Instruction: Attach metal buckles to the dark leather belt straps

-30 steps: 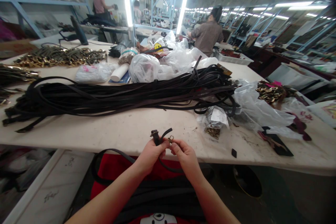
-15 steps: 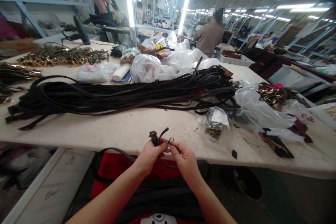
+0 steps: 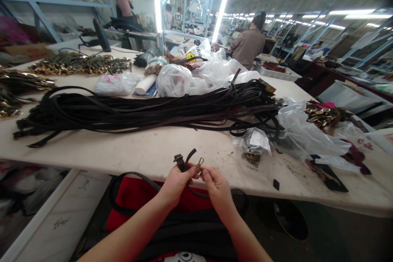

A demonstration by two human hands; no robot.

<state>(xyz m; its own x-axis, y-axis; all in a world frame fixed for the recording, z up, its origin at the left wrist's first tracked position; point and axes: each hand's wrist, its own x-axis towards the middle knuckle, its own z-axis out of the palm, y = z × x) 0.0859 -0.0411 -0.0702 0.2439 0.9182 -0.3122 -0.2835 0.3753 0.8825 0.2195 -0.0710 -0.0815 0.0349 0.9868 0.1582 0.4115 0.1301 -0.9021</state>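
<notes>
Just over the near table edge, my left hand (image 3: 178, 180) is closed on a dark strap (image 3: 181, 164) with a buckle at its upper end. The strap's thin tip (image 3: 191, 154) curves up beside the fingers. My right hand (image 3: 215, 181) pinches a small brass-coloured metal clasp (image 3: 200, 162), close against the left fingertips. More of a dark strap loops down below both hands, over the red cloth (image 3: 135, 196) on my lap. A long bundle of black straps (image 3: 147, 112) lies across the table beyond my hands.
Clear plastic bags (image 3: 196, 75) lie behind the bundle. A small bag of metal parts (image 3: 253, 147) sits right of my hands, with a black scrap (image 3: 276, 184) near the table edge (image 3: 307, 198). Metal hardware (image 3: 82, 63) is heaped at the left. People work in the background.
The clasp has turned more upright between my fingers. Both hands stay almost in place, and the view has shifted slightly, moving the table items a little to the right.
</notes>
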